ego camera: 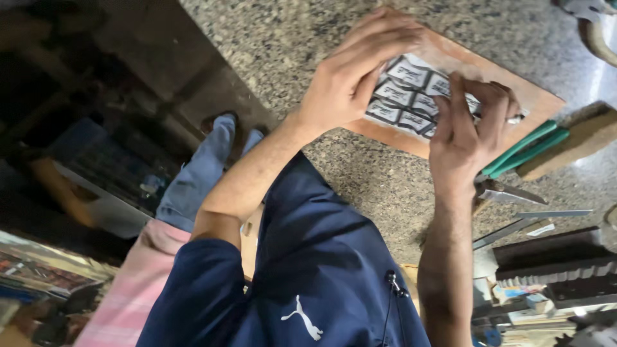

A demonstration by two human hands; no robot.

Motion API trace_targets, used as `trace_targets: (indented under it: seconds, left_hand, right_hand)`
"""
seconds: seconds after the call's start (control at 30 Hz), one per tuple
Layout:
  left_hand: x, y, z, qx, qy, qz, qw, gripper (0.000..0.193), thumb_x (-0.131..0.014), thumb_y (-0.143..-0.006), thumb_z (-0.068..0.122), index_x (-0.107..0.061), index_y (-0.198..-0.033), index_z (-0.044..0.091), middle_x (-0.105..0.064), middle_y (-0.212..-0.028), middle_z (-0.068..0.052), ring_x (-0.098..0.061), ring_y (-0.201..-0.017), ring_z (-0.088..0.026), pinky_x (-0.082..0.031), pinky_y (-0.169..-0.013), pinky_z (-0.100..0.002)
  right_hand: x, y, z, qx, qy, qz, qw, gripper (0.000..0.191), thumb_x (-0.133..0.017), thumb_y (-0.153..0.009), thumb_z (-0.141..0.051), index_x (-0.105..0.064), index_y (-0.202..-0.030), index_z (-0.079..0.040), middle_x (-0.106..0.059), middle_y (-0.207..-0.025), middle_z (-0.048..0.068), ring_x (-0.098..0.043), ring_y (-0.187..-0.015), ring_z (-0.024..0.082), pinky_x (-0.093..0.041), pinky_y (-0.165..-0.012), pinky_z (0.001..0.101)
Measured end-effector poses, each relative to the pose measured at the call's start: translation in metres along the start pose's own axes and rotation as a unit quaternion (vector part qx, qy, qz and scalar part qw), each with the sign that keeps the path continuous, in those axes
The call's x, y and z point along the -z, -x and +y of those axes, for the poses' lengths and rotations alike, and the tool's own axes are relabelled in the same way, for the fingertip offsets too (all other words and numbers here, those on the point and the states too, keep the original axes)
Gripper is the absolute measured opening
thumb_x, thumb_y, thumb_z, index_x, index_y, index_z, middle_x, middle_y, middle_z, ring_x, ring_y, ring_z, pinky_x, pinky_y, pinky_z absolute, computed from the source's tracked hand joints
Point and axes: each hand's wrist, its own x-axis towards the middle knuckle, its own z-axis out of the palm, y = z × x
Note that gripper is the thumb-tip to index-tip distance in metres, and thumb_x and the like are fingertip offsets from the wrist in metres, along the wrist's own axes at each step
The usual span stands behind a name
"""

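Note:
A sheet of small black-and-white printed labels lies on a thin brown board on a speckled granite counter. My left hand reaches over the board's far edge, fingers together and pressed down on the sheet's left part. At the sheet's right side my right hand has its fingers curled down onto the labels. A small silvery tool tip sticks out from under them. Much of the sheet is hidden by both hands.
Green-handled pliers and a brown wooden block lie just right of the board. Flat metal blades and dark ridged bars sit nearer me on the right. My navy shirt fills the bottom. The counter edge drops off at left.

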Motion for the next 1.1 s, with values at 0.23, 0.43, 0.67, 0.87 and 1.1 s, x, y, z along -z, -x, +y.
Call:
trace_targets:
  seconds: [0.23,0.43,0.67,0.87,1.1]
  left_hand:
    - [-0.006,-0.015,0.036,-0.083,-0.166,-0.081,0.979,0.038,-0.076,-0.104,0.008,-0.062,-0.139,0.004,-0.062,-0.142,-0.01,-0.052,-0.141,-0.028,-0.041,-0.126,-0.049]
    - [-0.023,-0.031,0.046,-0.148,-0.248,-0.199,0.937,0.041,-0.078,-0.096,0.01,-0.067,-0.135,0.002,-0.062,-0.132,-0.009,-0.058,-0.128,-0.029,-0.049,-0.116,-0.044]
    - [-0.023,-0.035,0.05,-0.131,-0.194,-0.195,0.952,0.034,-0.083,-0.098,0.004,-0.07,-0.13,0.004,-0.066,-0.128,-0.006,-0.064,-0.123,-0.023,-0.058,-0.113,-0.035]
    - [-0.016,-0.041,0.057,-0.09,-0.166,-0.224,0.956,0.035,-0.085,-0.097,0.002,-0.071,-0.129,0.005,-0.068,-0.128,-0.005,-0.066,-0.123,-0.024,-0.057,-0.115,-0.036]
    - [-0.016,-0.04,0.049,-0.155,-0.218,-0.239,0.933,0.041,-0.083,-0.095,0.004,-0.071,-0.134,0.004,-0.065,-0.131,-0.005,-0.062,-0.127,-0.023,-0.055,-0.116,-0.034]
  right_hand:
    - [0.026,0.073,0.008,-0.2,-0.039,0.125,0.971,0.04,-0.076,-0.112,-0.011,-0.057,-0.145,0.001,-0.055,-0.14,0.016,-0.058,-0.129,0.033,-0.053,-0.107,0.0482]
    - [0.037,0.181,0.023,-0.354,0.015,0.144,0.924,0.029,-0.064,-0.121,-0.011,-0.062,-0.146,0.003,-0.055,-0.134,0.017,-0.057,-0.129,0.031,-0.049,-0.107,0.0501]
    - [-0.008,0.248,0.034,-0.395,0.022,0.179,0.901,0.042,-0.06,-0.121,-0.021,-0.05,-0.155,0.002,-0.054,-0.141,0.021,-0.057,-0.131,0.035,-0.051,-0.109,0.0509]
    - [-0.014,0.255,0.029,-0.404,-0.006,0.189,0.895,0.047,-0.062,-0.122,-0.023,-0.046,-0.159,0.002,-0.054,-0.141,0.02,-0.057,-0.128,0.034,-0.052,-0.11,0.0484]
    - [-0.022,0.262,0.037,-0.391,0.001,0.204,0.898,0.049,-0.063,-0.12,-0.028,-0.048,-0.157,0.0,-0.056,-0.139,0.02,-0.055,-0.129,0.033,-0.055,-0.106,0.0494]
